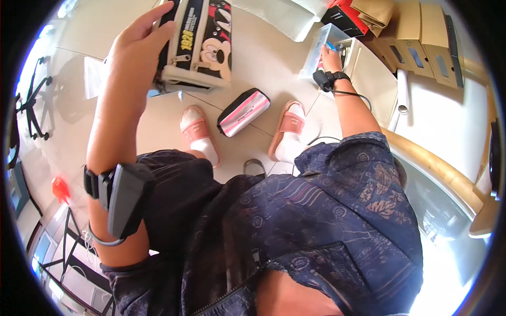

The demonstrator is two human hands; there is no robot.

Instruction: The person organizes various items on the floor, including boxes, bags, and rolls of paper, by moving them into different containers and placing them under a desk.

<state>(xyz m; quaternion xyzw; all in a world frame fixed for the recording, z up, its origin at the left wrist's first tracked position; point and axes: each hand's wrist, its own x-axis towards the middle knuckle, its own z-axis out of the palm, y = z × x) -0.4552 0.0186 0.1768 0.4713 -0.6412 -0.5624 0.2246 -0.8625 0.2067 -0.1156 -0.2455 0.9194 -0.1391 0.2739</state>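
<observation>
At the upper left, my left hand (138,43) grips the edge of a black zippered pencil case (193,47) with a cartoon mouse face on it, thumb and fingers on its near side. My right hand (331,59) reaches into a clear plastic drawer (312,59) at the upper right, beside small blue and red items; its fingertips are partly hidden, so whether it holds anything cannot be told. A pink, white and black pencil case (244,112) lies on the tiled floor between my feet.
Cardboard boxes (423,43) and a red and black box (344,17) stand beyond the drawer. A white pipe (402,93) stands at the right. A wheeled chair base (33,98) is at the far left. A cable runs from my right wrist.
</observation>
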